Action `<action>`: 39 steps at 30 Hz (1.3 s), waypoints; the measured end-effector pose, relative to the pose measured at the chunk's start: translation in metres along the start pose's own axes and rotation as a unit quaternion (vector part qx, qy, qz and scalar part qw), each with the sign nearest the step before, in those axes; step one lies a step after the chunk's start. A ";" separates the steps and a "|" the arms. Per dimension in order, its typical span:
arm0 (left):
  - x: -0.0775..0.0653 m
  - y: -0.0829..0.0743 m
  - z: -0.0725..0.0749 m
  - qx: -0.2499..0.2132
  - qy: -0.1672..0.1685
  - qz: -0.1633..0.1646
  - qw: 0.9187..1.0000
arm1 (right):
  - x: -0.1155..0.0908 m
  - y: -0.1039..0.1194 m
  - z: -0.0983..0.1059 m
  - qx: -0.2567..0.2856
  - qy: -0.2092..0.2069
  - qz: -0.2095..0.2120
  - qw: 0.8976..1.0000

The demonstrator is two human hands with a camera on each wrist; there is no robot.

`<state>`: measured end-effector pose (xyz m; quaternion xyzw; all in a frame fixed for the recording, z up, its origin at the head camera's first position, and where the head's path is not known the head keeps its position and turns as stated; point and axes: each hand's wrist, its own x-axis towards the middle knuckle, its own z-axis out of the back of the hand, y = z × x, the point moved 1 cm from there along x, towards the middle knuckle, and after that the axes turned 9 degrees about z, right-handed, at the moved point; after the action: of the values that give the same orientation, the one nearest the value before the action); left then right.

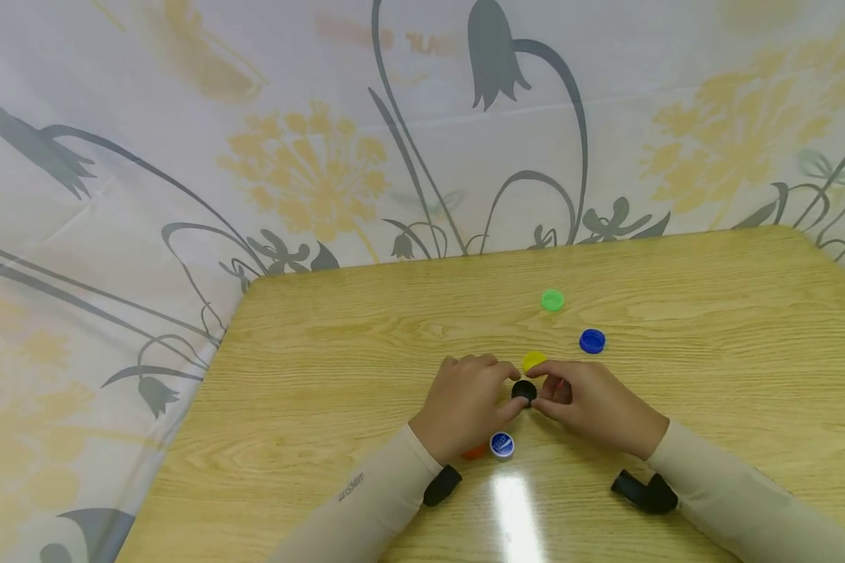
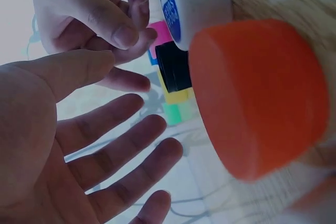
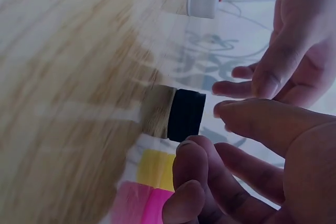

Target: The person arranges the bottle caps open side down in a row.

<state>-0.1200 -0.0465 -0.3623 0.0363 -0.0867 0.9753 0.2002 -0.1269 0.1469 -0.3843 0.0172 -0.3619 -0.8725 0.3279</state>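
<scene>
A black bottle cap [image 1: 524, 393] stands on the table between my two hands. From the left, my left hand [image 1: 468, 407] reaches toward it, thumb and forefinger spread around its near and far sides. In the left wrist view the left fingers are extended and hold nothing. My right hand [image 1: 584, 403] comes in from the other side with bent fingers, its fingertips close to the black cap [image 3: 187, 115] without gripping it. Right behind is a yellow cap [image 1: 534, 360]. A pink cap [image 3: 158, 207] sits by the right fingers, mostly hidden by that hand in the head view.
Nearer the body are a white cap [image 1: 502, 446] with a blue label and an orange cap [image 2: 257, 98], partly covered by the left wrist in the head view. Farther back lie a blue cap [image 1: 592, 341] and a green cap [image 1: 552, 300]. Patterned cloth [image 1: 422, 156] hangs behind the wooden table [image 1: 338, 344].
</scene>
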 end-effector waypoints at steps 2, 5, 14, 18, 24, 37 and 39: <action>0.002 -0.002 -0.001 0.008 0.009 0.005 1.000 | 0.000 -0.001 0.000 0.001 0.004 -0.002 1.000; 0.002 -0.003 -0.004 0.019 0.021 0.012 1.000 | 0.000 -0.002 -0.001 0.000 0.011 -0.005 1.000; 0.002 -0.001 -0.010 0.032 0.039 0.017 0.999 | 0.000 -0.004 -0.002 0.000 0.023 -0.015 1.000; 0.002 0.000 -0.011 0.033 0.049 0.021 0.998 | 0.000 -0.006 -0.002 0.001 0.027 -0.014 1.000; 0.002 -0.001 -0.011 0.036 0.055 0.023 0.998 | 0.000 -0.006 -0.003 0.002 0.034 -0.022 0.999; 0.001 -0.002 -0.010 0.037 0.057 0.012 0.998 | 0.000 -0.006 -0.003 -0.017 0.037 -0.012 0.999; 0.001 -0.002 -0.010 0.036 0.060 0.011 0.997 | 0.000 -0.007 -0.003 -0.015 0.037 -0.009 0.999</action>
<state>-0.1203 -0.0422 -0.3716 -0.0161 -0.0396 0.9804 0.1925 -0.1298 0.1488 -0.3905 0.0480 -0.3359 -0.8797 0.3331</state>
